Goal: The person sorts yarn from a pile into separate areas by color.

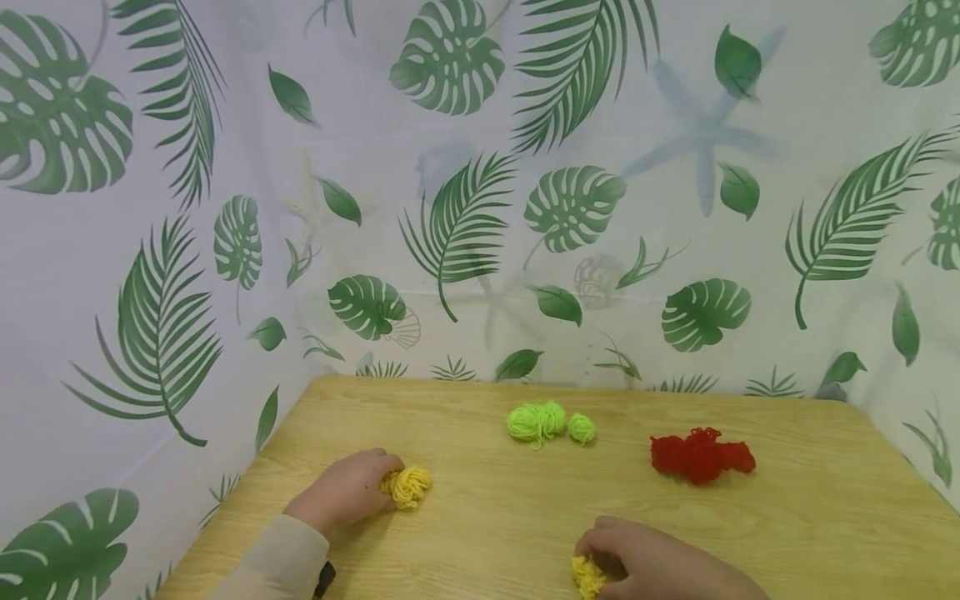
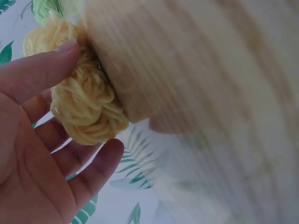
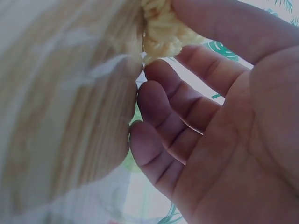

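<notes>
My left hand (image 1: 352,489) grips a yellow yarn bundle (image 1: 408,487) at the left of the wooden table. In the left wrist view the thumb lies over this looped yarn (image 2: 84,109), with the fingers curled behind it. Near the front edge of the head view, my right hand (image 1: 652,562) pinches a smaller yellow yarn bundle (image 1: 588,577). The right wrist view shows that yarn (image 3: 163,35) between thumb and index finger, while the other fingertips (image 3: 145,140) rest right at the table surface.
Farther back on the table (image 1: 480,533) lie a lime green yarn bundle (image 1: 537,422) and a small green ball (image 1: 581,428). A red yarn bundle (image 1: 701,456) lies at the right. Leaf-printed cloth (image 1: 480,250) hangs behind and to the left.
</notes>
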